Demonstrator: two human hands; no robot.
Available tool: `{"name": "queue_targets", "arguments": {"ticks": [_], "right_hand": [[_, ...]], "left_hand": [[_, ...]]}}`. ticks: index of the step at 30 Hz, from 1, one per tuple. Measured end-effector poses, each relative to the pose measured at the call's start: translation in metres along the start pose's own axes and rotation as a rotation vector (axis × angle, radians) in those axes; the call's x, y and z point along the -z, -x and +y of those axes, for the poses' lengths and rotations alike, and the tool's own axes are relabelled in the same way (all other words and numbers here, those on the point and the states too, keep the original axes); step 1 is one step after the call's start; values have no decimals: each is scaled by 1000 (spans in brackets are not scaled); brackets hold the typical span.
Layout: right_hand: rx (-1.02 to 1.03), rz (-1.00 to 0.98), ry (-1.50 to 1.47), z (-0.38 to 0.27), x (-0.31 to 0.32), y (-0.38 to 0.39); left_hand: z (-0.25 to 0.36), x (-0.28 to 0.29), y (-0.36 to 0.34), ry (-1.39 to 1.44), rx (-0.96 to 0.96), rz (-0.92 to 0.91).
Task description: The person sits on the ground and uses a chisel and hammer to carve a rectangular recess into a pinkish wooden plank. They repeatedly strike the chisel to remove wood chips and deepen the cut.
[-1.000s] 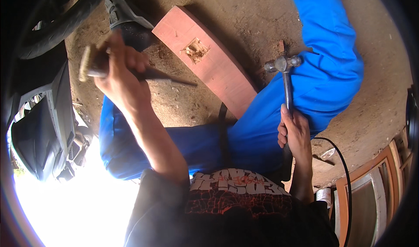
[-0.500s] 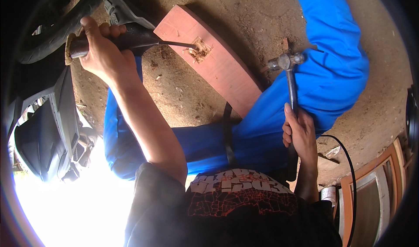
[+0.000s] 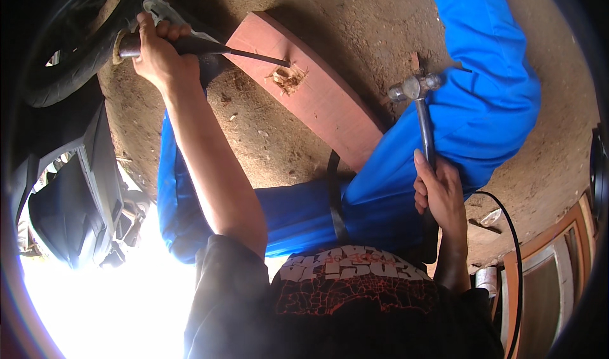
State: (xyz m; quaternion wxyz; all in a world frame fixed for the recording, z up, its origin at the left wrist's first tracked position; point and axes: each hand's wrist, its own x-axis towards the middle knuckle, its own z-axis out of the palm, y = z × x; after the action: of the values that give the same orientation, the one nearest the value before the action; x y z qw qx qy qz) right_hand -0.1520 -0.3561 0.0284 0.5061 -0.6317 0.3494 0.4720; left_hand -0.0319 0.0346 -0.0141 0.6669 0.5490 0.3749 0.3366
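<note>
My left hand is wrapped round the dark handle of a chisel, its blade slanting to the right over a reddish wooden beam. The blade tip lies at the far edge of a rough, splintered hole cut in the beam's top face. From this view I cannot tell whether the tip touches the wood. In my right hand is a ball-peen hammer, gripped by its dark handle, with its metal head raised beside my blue-trousered knee. The beam lies slanted between my legs, its near end against my thigh.
Dirt ground with scattered wood chips surrounds the beam. On the left stand a black tyre and dark vehicle bodywork. At the right are a black cable, a white can and a wooden frame.
My left hand has shifted slightly up and right, and the chisel tip has moved from inside the hole to its far edge. The hammer has stayed almost still.
</note>
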Motion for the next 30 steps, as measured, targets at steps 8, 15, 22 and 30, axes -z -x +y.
{"name": "queue_targets", "arguments": {"ticks": [8,15,22,30], "right_hand": [[36,-7,15,0,-1,0],[72,12,4,4,-4,1],[85,29,14,4,-8,2],[50,27,8,6,-7,0]], "left_hand": [[-9,-3,-4,13,-54,-26],[6,-5,15,51,-116,-167],[8,-7,16,-68,-153,-81],[-1,-2,22,5,-210,-15]]}}
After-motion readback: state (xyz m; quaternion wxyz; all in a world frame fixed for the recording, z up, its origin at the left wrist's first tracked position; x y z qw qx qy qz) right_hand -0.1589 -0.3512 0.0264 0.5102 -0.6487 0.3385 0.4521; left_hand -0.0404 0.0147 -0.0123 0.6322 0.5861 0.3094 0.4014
